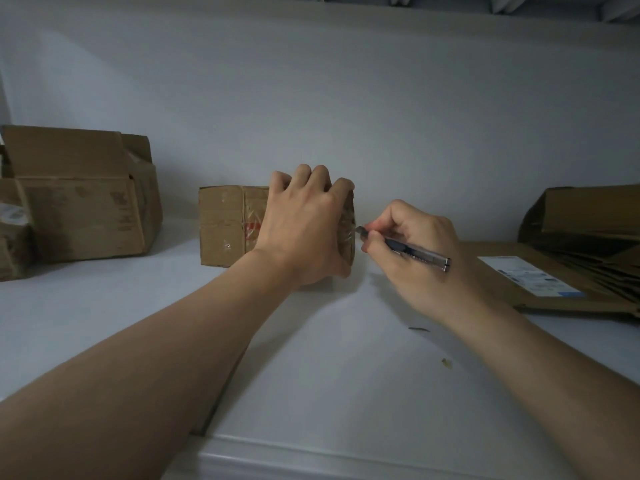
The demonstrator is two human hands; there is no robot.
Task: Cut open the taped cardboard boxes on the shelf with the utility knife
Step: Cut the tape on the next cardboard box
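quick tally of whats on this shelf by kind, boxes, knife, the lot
taped cardboard box: 1
opened cardboard box: 1
box cut off at left edge: 1
flattened cardboard pile: 1
utility knife: 1
total: 5

A plain white back wall point(346, 98) rises beyond the fingers point(304, 174), bare and evenly dim. Beneath the fingers and on toward the viewer spreads the white shelf point(329, 375), matte, ending in a rounded front lip point(311, 457) well to their near side. High above the fingers a pale edge point(207, 6) crosses the top, with grey ribbed shapes point(502, 1) over it. Light is low and cool, shadows soft
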